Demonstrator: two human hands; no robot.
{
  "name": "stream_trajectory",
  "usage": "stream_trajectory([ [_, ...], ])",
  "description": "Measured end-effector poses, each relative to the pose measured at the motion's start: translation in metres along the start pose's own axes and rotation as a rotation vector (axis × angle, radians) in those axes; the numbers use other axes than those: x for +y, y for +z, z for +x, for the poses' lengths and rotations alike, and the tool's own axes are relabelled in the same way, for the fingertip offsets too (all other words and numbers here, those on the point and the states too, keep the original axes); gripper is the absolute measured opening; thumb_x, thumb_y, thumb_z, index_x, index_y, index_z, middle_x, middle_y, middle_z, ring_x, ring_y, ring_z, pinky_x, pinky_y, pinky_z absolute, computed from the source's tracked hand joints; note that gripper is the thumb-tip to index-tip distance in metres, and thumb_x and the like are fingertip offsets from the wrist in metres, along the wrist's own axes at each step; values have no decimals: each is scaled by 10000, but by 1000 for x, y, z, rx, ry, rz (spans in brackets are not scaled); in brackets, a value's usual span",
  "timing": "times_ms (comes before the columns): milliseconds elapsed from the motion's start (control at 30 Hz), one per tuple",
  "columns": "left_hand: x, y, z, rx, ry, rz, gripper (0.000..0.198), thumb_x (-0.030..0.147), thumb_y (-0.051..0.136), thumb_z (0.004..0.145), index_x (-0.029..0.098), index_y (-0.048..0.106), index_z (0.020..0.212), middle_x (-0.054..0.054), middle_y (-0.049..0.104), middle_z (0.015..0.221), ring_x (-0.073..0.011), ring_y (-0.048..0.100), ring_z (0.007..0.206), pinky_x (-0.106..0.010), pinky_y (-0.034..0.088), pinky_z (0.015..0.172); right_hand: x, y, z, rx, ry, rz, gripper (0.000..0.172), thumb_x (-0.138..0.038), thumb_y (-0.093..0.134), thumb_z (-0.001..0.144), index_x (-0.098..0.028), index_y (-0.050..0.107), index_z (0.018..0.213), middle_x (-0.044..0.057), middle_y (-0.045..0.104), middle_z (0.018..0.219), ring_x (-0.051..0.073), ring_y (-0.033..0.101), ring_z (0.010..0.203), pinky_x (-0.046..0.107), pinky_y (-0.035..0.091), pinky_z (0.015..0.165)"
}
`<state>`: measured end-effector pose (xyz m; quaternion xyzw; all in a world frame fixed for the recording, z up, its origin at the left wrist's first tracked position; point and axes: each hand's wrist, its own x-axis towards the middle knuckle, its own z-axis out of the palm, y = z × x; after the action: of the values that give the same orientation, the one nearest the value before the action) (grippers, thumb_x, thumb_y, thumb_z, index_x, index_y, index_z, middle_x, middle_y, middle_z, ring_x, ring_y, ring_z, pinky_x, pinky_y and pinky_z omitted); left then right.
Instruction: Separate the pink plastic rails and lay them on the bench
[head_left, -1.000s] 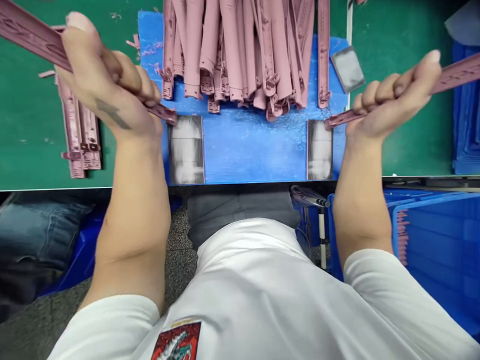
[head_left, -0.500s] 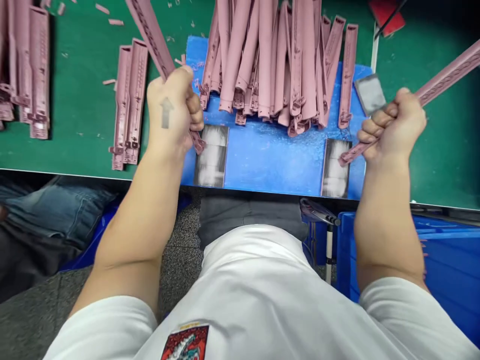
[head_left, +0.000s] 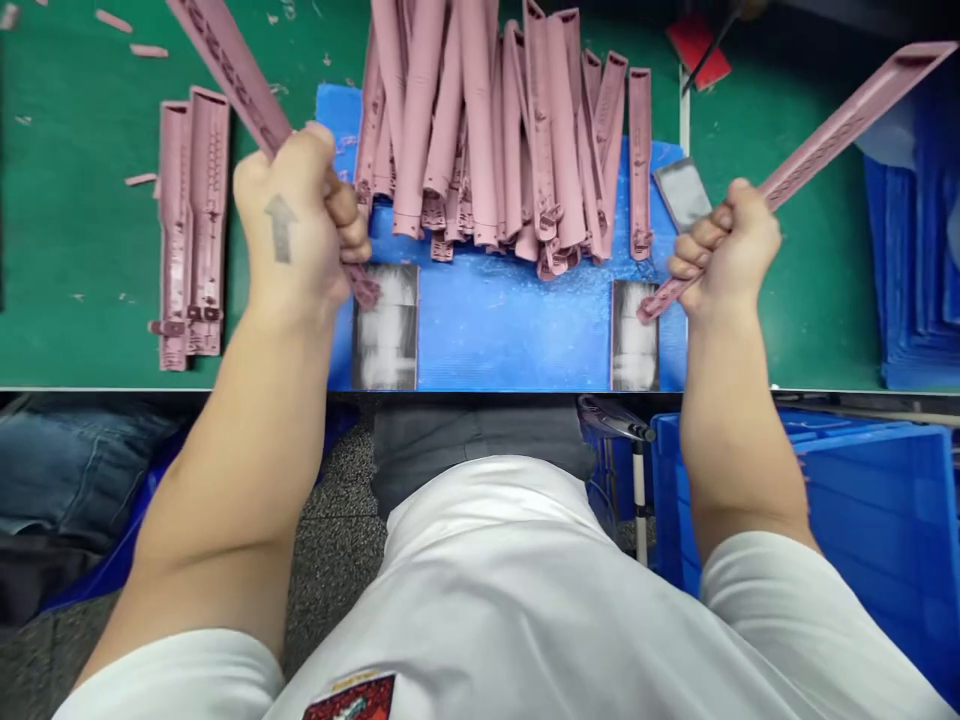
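My left hand (head_left: 296, 230) is closed in a fist round a long pink plastic strip (head_left: 225, 70) that slants up to the left; the strip's lower end rests on the left grey sanding pad (head_left: 386, 335). My right hand (head_left: 727, 250) is closed round a second pink plastic strip (head_left: 847, 115) that slants up to the right, its lower tip touching the right grey sanding pad (head_left: 634, 340). Both pads lie on a blue board (head_left: 510, 320). A heap of several pink strips (head_left: 510, 130) lies at the back of the board.
Two pink strips (head_left: 187, 220) lie side by side on the green table (head_left: 75, 250) at the left. A small grey block (head_left: 682, 195) sits by the board's right edge. Blue crates (head_left: 885, 500) stand below the table at right, stacked blue sheets (head_left: 915, 270) at far right.
Both hands have moved in from the outer edges toward the blue board, and the strips now stand steeper with their lower ends on the grey pads. The view has shifted slightly.
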<state>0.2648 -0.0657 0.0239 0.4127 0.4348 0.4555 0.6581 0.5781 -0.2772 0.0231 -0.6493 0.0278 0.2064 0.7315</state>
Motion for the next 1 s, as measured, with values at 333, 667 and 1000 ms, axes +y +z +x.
stream_trajectory([
  [333,-8,-2,-4,50,203,-88,574,242,468,1298,273,260,764,85,102,648,-121,29,548,-357,82,544,-1,5,-15,77,-243,194,556,-406,301,1316,-309,223,773,-115,27,658,79,21,487,276,-16,499],
  [667,-18,-7,-22,-52,390,-170,568,277,497,1195,285,255,681,90,64,597,-103,2,475,-279,52,432,22,-17,-33,-30,-536,181,624,-495,434,1295,-330,184,747,-126,45,622,105,-8,514,310,38,441],
  [1000,-30,-26,-63,-51,606,-95,674,518,723,1143,250,361,641,52,252,549,-132,272,471,-288,339,549,31,-48,-77,-164,-714,58,744,-845,669,1082,-302,298,735,-96,191,589,116,255,470,293,359,448],
])
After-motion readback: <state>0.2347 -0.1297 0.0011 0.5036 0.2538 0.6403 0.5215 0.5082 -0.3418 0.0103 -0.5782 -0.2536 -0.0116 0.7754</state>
